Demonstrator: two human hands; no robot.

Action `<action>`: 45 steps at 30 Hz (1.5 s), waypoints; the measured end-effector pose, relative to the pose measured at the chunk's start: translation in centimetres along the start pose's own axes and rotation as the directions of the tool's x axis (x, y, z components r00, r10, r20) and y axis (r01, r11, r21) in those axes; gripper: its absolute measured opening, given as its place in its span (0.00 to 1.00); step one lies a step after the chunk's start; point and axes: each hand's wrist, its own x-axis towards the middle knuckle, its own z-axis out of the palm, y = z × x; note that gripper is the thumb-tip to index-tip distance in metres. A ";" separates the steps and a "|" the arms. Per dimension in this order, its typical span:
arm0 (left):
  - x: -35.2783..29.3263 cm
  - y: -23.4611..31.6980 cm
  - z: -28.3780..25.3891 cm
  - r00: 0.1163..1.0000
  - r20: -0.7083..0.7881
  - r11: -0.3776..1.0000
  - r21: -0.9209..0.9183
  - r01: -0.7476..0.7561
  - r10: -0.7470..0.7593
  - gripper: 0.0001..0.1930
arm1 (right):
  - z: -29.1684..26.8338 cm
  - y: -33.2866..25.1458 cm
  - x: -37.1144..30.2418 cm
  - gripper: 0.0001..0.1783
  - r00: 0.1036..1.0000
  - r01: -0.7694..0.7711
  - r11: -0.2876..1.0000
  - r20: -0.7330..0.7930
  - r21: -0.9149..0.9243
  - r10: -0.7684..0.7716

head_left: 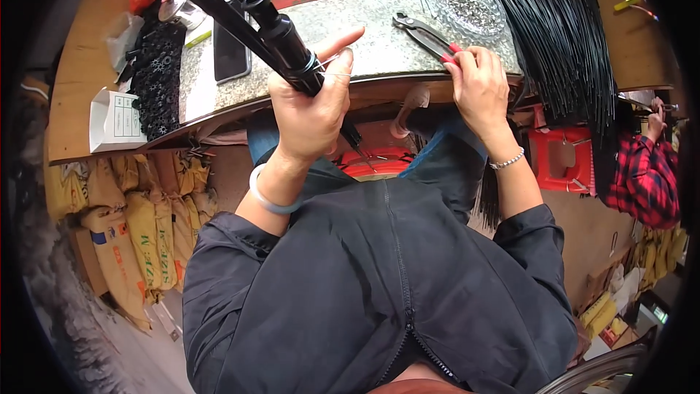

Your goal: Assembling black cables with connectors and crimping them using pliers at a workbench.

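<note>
My left hand (310, 113) is wrapped around a bundle of black tubular parts (284, 40), tilted up and to the left over the table's front edge. Its index finger sticks out to the right, and the thumb presses a thin wire against the bundle. What the wire is fastened to is hard to make out. With fingers curled, my right hand (481, 91) grips the red handles of a pair of cutting pliers (423, 35). The pliers' dark jaws point away and to the left, resting on the speckled tabletop (364, 44).
A glass bowl of small metal pieces (470, 9) stands beyond the pliers. Long black rods (547, 22) hang over the table's right side. Leftward lie a phone (232, 51), many black toothed pieces (157, 76) and a white box (117, 120). Another person's checked sleeve (642, 175) shows at right.
</note>
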 end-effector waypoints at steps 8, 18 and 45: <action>0.6 -0.6 -0.2 0.999 -0.021 0.991 0.126 0.037 -0.035 0.13 | -7.9 -1.7 -1.5 0.14 0.868 -0.497 -0.069 0.494 0.865 -0.056; 0.8 -0.8 0.9 0.998 -0.044 0.995 0.083 0.054 -0.050 0.09 | -11.8 -2.4 -0.9 0.15 0.962 -0.072 0.774 0.249 0.629 -0.113; -0.4 0.2 0.9 0.994 0.079 0.984 0.160 -0.082 0.070 0.13 | -11.7 -4.5 -1.6 0.36 0.537 -0.745 0.208 0.754 0.634 -0.378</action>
